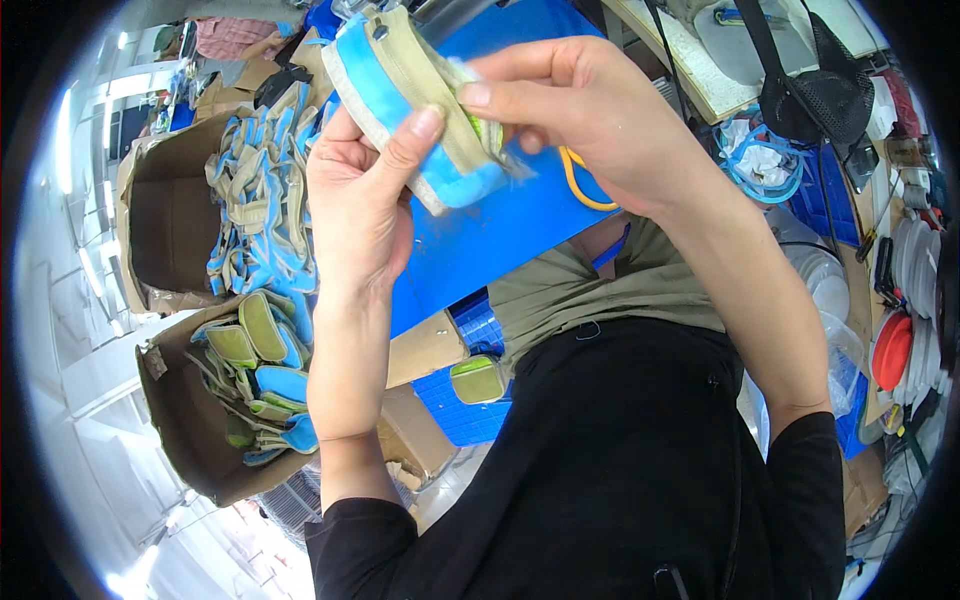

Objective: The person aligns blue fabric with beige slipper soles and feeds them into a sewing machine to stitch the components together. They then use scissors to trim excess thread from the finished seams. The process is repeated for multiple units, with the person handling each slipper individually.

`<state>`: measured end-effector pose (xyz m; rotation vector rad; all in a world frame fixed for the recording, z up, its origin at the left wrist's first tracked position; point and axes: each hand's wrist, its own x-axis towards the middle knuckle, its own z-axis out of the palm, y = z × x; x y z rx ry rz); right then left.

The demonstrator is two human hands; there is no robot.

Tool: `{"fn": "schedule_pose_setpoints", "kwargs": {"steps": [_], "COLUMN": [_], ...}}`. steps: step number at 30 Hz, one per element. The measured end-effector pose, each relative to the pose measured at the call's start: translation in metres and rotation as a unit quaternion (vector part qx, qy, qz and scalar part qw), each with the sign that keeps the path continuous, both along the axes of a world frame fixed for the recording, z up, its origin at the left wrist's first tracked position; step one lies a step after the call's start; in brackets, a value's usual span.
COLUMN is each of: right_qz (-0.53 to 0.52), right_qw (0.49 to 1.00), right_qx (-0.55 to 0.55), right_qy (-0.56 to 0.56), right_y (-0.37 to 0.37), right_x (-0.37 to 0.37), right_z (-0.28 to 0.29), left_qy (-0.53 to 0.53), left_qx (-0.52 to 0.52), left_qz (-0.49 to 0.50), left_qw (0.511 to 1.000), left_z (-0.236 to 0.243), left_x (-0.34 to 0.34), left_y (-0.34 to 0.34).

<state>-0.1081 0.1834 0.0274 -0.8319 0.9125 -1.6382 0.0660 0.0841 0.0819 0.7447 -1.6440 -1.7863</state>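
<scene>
In the head view I hold a curved fabric band [375,70] with blue, khaki and pale grey strips and frayed bright green at one end. My left hand [365,175] grips its lower left part, thumb across the front. My right hand [570,115] pinches the band's right edge between thumb and fingers, partly hiding that end. Both are over a blue work surface [450,270]. An orange loop handle [580,200] lies under my right hand, the rest of it hidden.
Cardboard boxes [150,180] at left stand by piled blue-khaki straps [250,200] and small pouches [260,335]. A loose pouch [475,378] sits below the surface. At right are a black mesh item [815,95], a blue-rimmed container [760,160] and stacked discs [905,300]. Another person's arm [262,45] shows top left.
</scene>
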Motion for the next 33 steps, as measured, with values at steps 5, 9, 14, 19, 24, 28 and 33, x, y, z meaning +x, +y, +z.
{"fn": "schedule_pose_setpoints", "kwargs": {"steps": [5, 9, 14, 19, 24, 28, 33], "right_qz": [-0.021, -0.029, -0.045, -0.088, -0.053, -0.013, -0.027], "right_qw": [1.000, 0.999, 0.999, 0.994, 0.998, 0.999, 0.998], "right_qx": [-0.001, -0.016, 0.000, 0.002, 0.003, -0.012, -0.004], "right_qy": [0.009, -0.035, 0.013, 0.064, 0.035, -0.040, -0.051], "right_y": [0.005, 0.000, -0.001, -0.012, -0.023, -0.019, -0.011], "right_x": [0.004, 0.014, 0.012, 0.013, 0.009, 0.009, 0.010], "right_z": [0.004, -0.003, 0.004, -0.005, -0.011, -0.017, -0.006], "left_qy": [-0.025, -0.021, -0.001, -0.017, 0.095, 0.054, -0.034], "left_qx": [0.007, 0.025, 0.082, 0.181, 0.357, 0.309, 0.220], "left_qz": [0.008, -0.015, -0.010, 0.025, -0.098, -0.017, 0.033], "left_qw": [1.000, 0.999, 0.997, 0.983, 0.924, 0.949, 0.974], "left_z": [-0.002, -0.003, 0.004, 0.009, 0.012, 0.016, 0.013], "left_x": [0.001, 0.008, 0.000, -0.015, 0.006, -0.007, -0.024], "left_y": [0.009, 0.011, -0.001, -0.024, -0.057, -0.044, -0.034]}}
